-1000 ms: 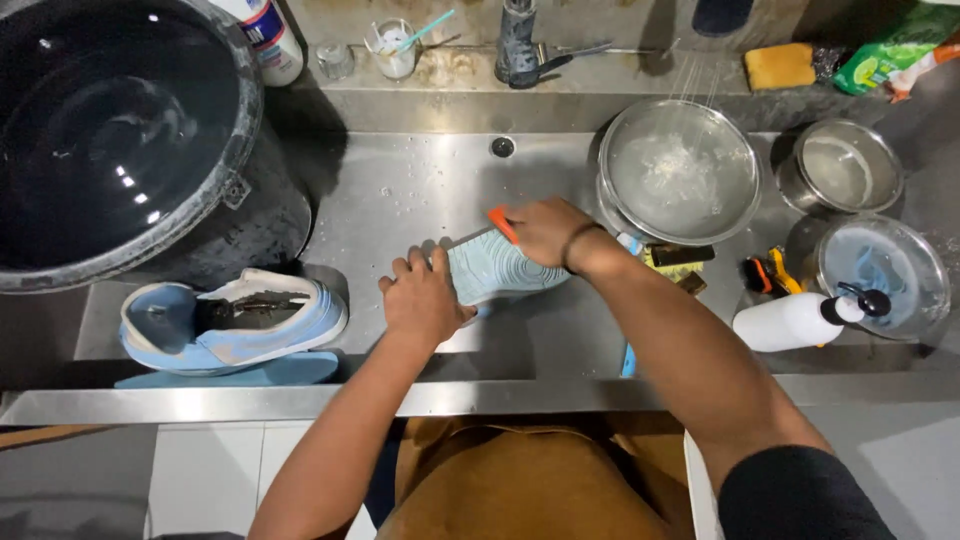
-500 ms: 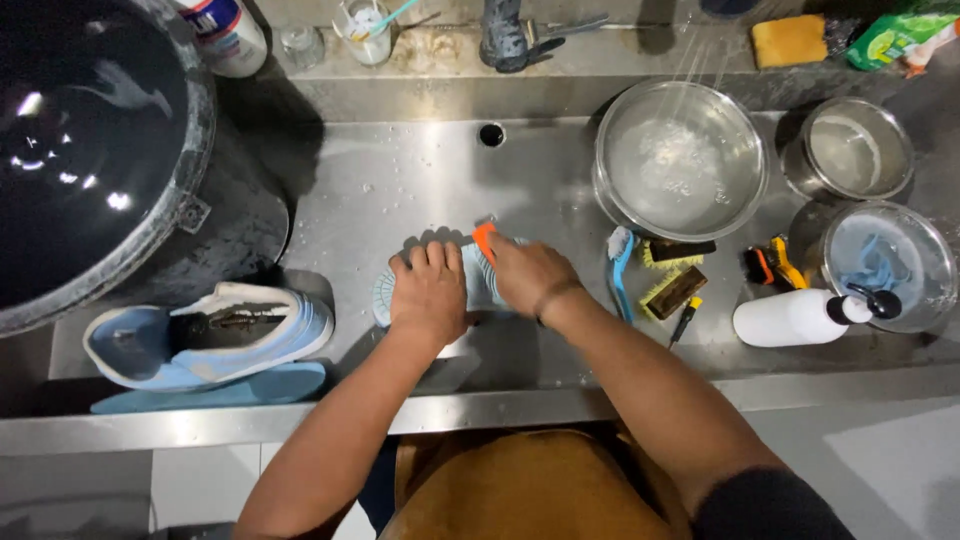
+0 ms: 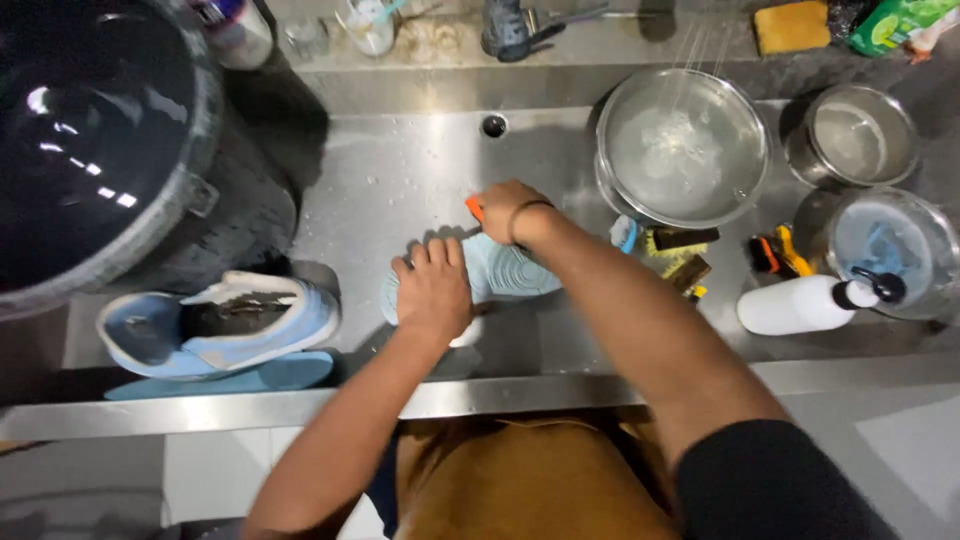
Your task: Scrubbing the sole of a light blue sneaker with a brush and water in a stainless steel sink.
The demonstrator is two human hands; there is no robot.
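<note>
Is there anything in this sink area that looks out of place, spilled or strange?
Yes. Water streams into the large steel bowl at the sink's back right while nobody tends it. A loose light blue insole lies flat beside the light blue sneaker, out of the shoe.

The right hand (image 3: 505, 208) with the orange-handled brush (image 3: 474, 208) now sits farther up the light-blue shoe sole (image 3: 500, 270), toward the drain, than half a second ago. The left hand (image 3: 432, 290) presses flat on the near part of the sole, slightly lower than before. The camera has tilted, so the black bucket (image 3: 110, 150) fills more of the left.
</note>
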